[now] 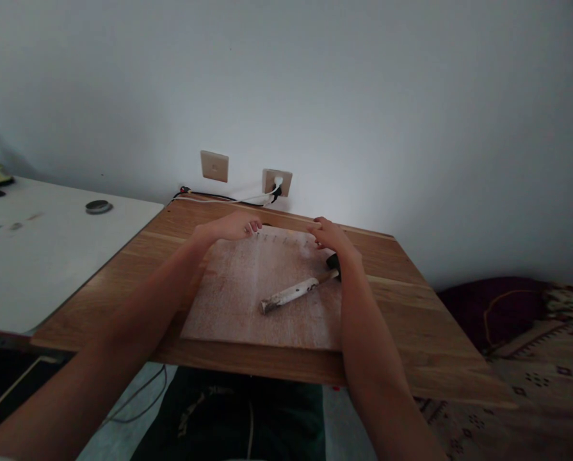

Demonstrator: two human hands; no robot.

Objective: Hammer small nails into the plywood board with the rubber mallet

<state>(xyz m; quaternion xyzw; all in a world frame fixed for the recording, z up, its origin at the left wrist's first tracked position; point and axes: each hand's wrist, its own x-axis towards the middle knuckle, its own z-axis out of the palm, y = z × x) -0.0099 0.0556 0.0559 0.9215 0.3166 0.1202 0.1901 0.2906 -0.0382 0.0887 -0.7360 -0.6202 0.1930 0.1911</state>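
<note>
A pale wooden board (233,301) lies flat on the wooden tabletop in front of me. Small thin nails (279,239) seem to stand in a row near its far edge. At that edge, on the left, my left hand (235,225) has its fingers curled in; whatever they may hold is hidden. My right hand (331,235) is over the far right corner, its fingers bent but apart, with nothing visible in them. Across the board lies a hammer (293,292) with a worn white handle; my right forearm partly hides its dark head.
The wooden tabletop (425,320) extends to both sides. A white table (41,262) adjoins on the left, bearing a round dark lid (98,207). Cables run along the wall to a socket (271,181). Patterned fabric (545,378) is at the right.
</note>
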